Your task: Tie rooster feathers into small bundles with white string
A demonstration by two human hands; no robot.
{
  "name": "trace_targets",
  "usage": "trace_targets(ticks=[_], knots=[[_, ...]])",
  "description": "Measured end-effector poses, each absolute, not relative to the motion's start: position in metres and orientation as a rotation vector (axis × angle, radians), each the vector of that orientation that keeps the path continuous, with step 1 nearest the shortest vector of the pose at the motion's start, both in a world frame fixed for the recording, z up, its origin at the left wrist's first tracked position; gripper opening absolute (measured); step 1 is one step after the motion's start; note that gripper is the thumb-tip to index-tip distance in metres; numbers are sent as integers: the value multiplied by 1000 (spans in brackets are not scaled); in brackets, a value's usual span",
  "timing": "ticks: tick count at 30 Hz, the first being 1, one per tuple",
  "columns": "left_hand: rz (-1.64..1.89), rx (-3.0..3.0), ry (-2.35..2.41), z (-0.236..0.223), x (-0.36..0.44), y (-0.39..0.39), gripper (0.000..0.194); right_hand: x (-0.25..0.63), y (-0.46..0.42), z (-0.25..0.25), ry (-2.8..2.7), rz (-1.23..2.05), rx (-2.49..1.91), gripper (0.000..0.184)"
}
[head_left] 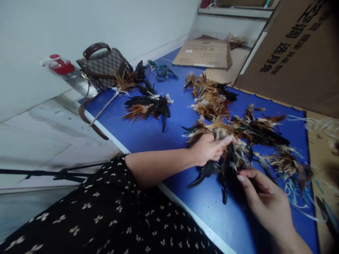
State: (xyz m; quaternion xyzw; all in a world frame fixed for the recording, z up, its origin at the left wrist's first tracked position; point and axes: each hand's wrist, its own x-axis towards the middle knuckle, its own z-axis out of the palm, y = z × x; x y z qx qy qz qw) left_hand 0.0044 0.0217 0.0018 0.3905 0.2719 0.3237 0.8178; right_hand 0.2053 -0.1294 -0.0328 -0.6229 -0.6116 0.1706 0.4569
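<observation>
My left hand (209, 148) is closed round a bunch of black and brown feathers (225, 165) over the blue table (159, 130). My right hand (265, 197) pinches the dark feathers at the lower end of that bunch. A long heap of brown and black feathers (238, 120) lies just behind both hands. A smaller tied bundle of black and orange feathers (148, 106) rests further left on the table.
A brown patterned handbag (103, 67) and a bottle with a red cap (69, 72) stand at the table's far left corner. A feather duster on a stick (119, 88) lies beside them. Cardboard boxes (291, 56) rise at the right, with pale string (299, 197) nearby.
</observation>
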Motion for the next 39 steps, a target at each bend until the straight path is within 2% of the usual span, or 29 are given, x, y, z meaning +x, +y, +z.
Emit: trace_targets(ticks=[3,9,14,22,29,36,39], knots=[[760,776,614,5,1,33,47,207,-132,-36,-1463,414,-1552,43],[587,850,504,-1,-3,33,49,207,-137,-35,-1029,266,-1638,42],[542,917,498,-8,1,24,54,198,-130,-30,-1165,410,-1522,35],[481,970,481,-9,0,20,63,198,-128,-37,-1267,417,-1647,48],[517,860,598,3,1,22,49,201,-136,-34,-1187,408,-1662,47],[551,775,573,9,3,16,46,199,-136,-32,-1229,437,-1623,44],[668,694,603,13,0,31,39,203,-136,-32,-1225,458,-1632,50]])
